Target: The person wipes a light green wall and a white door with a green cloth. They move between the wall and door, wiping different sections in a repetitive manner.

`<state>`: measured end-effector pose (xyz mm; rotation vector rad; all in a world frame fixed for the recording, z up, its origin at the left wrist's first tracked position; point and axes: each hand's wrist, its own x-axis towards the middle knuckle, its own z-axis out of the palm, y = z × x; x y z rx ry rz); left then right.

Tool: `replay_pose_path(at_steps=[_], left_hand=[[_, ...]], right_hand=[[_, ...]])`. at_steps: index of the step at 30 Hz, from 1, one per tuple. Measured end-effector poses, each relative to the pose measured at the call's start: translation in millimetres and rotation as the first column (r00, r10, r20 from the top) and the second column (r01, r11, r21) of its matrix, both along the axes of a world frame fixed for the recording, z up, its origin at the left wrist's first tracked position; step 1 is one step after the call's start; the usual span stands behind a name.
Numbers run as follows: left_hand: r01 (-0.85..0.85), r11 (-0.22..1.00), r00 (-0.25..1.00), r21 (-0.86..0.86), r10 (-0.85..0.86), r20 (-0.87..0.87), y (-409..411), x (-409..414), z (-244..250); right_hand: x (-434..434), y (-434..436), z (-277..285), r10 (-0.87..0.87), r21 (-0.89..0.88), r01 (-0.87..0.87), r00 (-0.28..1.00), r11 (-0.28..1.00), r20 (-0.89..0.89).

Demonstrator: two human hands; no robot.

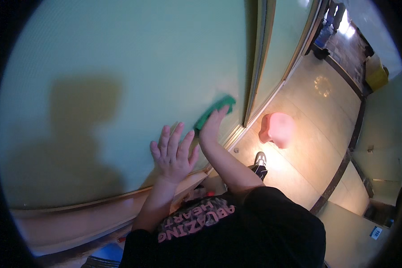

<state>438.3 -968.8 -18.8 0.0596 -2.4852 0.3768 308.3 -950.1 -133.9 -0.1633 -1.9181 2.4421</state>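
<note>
A large pale green smooth panel [167, 60], perhaps glass, fills the view ahead of me. My right hand [213, 122] holds a green cloth [207, 117] flat against it, near the panel's lower right edge. The palm covers part of the cloth. To the left, my left hand [175, 157] is raised with its fingers spread and nothing in it. Whether its fingertips touch the panel I cannot tell. A shadow of a head and shoulders falls on the panel's left part.
A metal-edged upright frame [259, 57] borders the panel on the right, above a floor track [236, 134]. A pink plastic stool [279, 130] stands on the tiled floor [321, 140] by my shoe [260, 159]. A pale ledge [87, 224] runs below the panel.
</note>
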Motion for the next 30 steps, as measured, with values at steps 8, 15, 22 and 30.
replay_pose_path(at_steps=[8,15,22,30], left_hand=[[0.036,0.999,0.999,0.003,-0.036,-0.018,-1.6,-0.9,1.6],[-0.033,0.998,0.998,0.046,0.036,-0.054,10.0,-10.3,-3.2],[0.162,0.967,0.987,0.197,-0.156,-0.043,20.3,-33.5,-15.2],[-0.071,0.997,0.997,-0.004,0.071,-0.009,19.4,-60.4,-31.5]], right_hand=[[-67.8,23.3,92.5,0.015,0.187,0.217,0.612,0.958,-0.791],[-80.8,13.4,-31.1,-0.068,-0.048,0.065,0.995,0.997,-0.066],[-102.7,30.4,40.1,0.008,0.107,0.015,0.977,0.994,-0.214],[-118.5,34.0,79.1,-0.06,0.122,0.173,0.78,0.977,-0.623]])
